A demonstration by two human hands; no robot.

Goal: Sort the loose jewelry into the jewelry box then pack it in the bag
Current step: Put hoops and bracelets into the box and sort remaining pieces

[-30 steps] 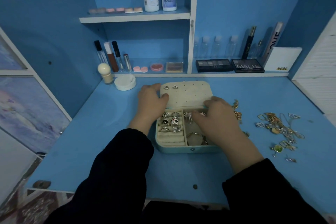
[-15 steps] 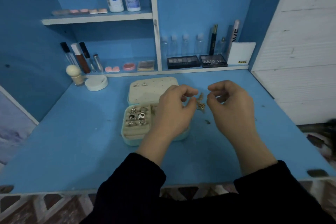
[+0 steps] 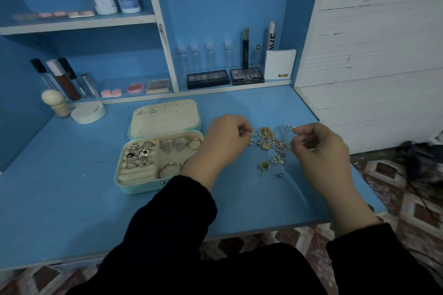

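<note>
Head camera, looking down on a blue vanity surface: a person in dark sleeves works at a tangle of chains lying on the surface just right of an open jewelry box. The left hand pinches a gold piece at the tangle's left edge between thumb and forefinger, while the right hand pinches a fine strand at its right edge, near a small silver charm. With the two grips on opposite sides, the aim appears to be to draw the knot apart so that single pieces can be freed. The box sits close beside the left hand, its lid folded flat behind it, which keeps every compartment within short reach. Rings are seated in the padded rolls at the box's left, a pair of ribbed heart earrings lies in the upper right compartment, a bangle lies below them, and two small studs are pinned to the lid's perforated panel. A green-stone pendant and a few tiny pieces lie loose on the surface below the tangle, not yet sorted. Sorting looks partly done, with the chains the largest lot outstanding. Fine links of this kind are likely to snag, so pulling gently would seem wise. No bag can be made out; a dark shape on the floor at right is too blurred to name.
</note>
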